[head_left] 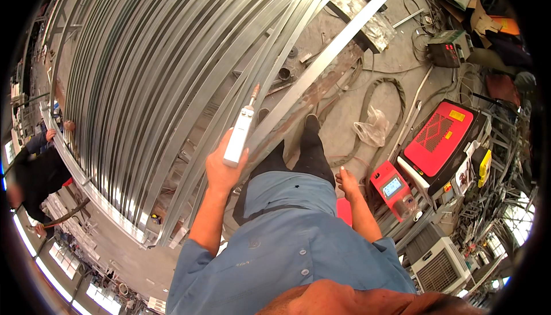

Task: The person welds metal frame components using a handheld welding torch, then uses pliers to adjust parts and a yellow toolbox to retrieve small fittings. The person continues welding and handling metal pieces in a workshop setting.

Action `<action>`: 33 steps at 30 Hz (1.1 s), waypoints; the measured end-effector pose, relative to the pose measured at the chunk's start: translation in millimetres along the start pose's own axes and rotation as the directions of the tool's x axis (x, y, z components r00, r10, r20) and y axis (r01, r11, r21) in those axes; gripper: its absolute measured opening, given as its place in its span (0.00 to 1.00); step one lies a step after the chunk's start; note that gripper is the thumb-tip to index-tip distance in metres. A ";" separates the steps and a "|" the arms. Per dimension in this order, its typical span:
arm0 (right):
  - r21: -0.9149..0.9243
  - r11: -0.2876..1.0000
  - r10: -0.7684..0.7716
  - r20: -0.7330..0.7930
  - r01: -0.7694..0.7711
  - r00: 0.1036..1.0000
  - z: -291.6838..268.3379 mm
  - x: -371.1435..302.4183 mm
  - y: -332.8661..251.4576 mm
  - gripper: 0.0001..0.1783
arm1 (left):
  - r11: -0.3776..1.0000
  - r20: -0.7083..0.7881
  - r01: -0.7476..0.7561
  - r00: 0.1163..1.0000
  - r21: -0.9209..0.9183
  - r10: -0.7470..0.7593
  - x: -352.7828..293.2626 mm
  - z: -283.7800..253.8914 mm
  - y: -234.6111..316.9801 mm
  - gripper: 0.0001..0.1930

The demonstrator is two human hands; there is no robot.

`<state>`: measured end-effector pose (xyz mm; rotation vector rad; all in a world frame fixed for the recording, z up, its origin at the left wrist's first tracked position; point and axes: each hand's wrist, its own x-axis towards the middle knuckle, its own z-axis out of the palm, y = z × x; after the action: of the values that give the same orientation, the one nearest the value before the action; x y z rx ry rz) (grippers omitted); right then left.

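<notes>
Gripping a white handheld welding torch [239, 134] around its lower end, the left hand [222, 168] is raised in front of the body, fingers closed around the grip. The torch points up and away, its copper-coloured nozzle [255, 91] reaching toward the long metal strips [172, 68] that fan out across the far left of the scene. These grey strips lie side by side in a broad curved stack, running from the far edge down to the near left.

One flat silver bar [338, 42] crosses diagonally from the far right toward the torch, passing just right of the nozzle. Beneath it lies a rusty brown beam [321, 88] on the concrete floor [396, 62].

The right hand [348, 182] hangs low beside the hip, its fingers loosely curled and holding nothing that can be seen. It hovers near a small red box with a screen [393, 187], which stands on the floor to the right. Just beyond that sits a larger red welding machine [439, 137] with a perforated top panel. A crumpled clear plastic bag [372, 126] lies on the floor between the machine and the person's dark shoe [311, 122]. A looped hose [373, 105] curves around the bag.

The person wears a blue shirt [287, 240]. At the far left edge another person in dark clothing [34, 174] stands by the end of the strip stack, with a hand [69, 125] resting on it. A dark unit with a red display [447, 53] sits at the far right among cables.
</notes>
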<state>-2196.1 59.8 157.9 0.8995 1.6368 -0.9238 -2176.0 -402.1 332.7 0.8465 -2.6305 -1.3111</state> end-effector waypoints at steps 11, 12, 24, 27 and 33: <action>0.001 1.000 -0.025 0.008 0.025 1.000 23.3 -15.5 -30.0 0.41 | 0.995 -0.035 -0.099 0.994 0.026 0.100 2.9 -14.1 -3.6 0.31; 0.004 0.999 -0.043 0.005 0.043 0.999 22.4 -16.8 -30.9 0.41 | 0.988 -0.055 -0.141 0.988 0.061 0.145 0.2 -18.0 -4.6 0.31; -0.056 0.993 -0.103 0.006 0.103 0.995 3.5 -7.4 -36.4 0.42 | 0.997 -0.083 0.026 0.996 0.079 -0.019 13.0 -46.4 0.0 0.35; -0.021 0.988 -0.150 0.019 0.151 0.988 3.8 -4.1 -42.2 0.41 | 0.976 -0.204 0.092 0.978 0.196 -0.051 12.7 -40.7 -11.1 0.36; -0.061 0.987 -0.147 0.040 0.149 0.988 16.9 -5.2 -49.8 0.37 | 0.987 0.005 0.076 0.997 0.142 -0.078 8.1 -30.0 -16.4 0.37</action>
<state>-2232.7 22.7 166.8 0.7221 1.7103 -0.9774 -2166.4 -435.5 337.8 0.9720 -2.7526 -1.1584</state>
